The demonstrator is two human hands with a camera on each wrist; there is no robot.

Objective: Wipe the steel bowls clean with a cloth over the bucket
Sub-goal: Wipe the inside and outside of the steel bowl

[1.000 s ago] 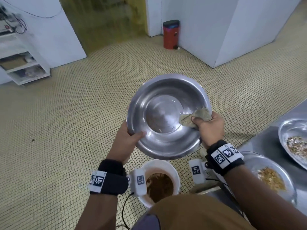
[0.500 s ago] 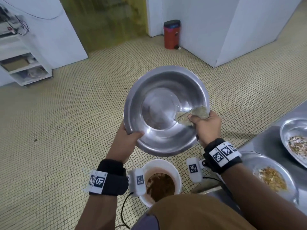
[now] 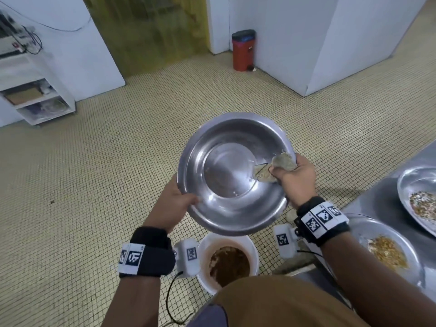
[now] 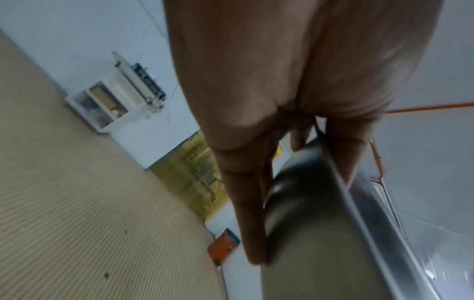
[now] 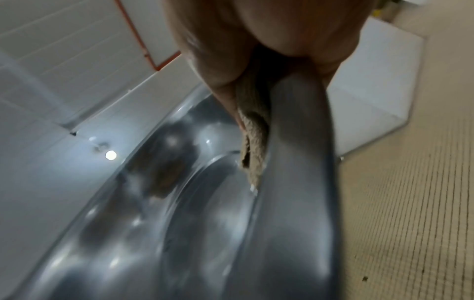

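A large steel bowl (image 3: 226,182) is held tilted toward me above a white bucket (image 3: 250,246) of brown waste. My left hand (image 3: 175,201) grips the bowl's near-left rim, thumb inside and fingers under the outer wall (image 4: 302,223). At the right rim my right hand (image 3: 295,175) holds a crumpled beige cloth (image 3: 271,169) and presses it against the inner wall. The right wrist view shows the cloth (image 5: 252,142) pinched over the bowl's rim (image 5: 302,162). A few small specks remain near the bowl's base.
A steel counter (image 3: 377,199) at the right carries two steel bowls with food scraps (image 3: 387,253) (image 3: 422,204). Tiled floor spreads ahead, with a red bin (image 3: 243,51) by the white wall and a white shelf unit (image 3: 35,100) at far left.
The bowl has been raised a little and turned in my hands. My right hand and the cloth have stayed at the right rim, shifting slightly along the inner wall.
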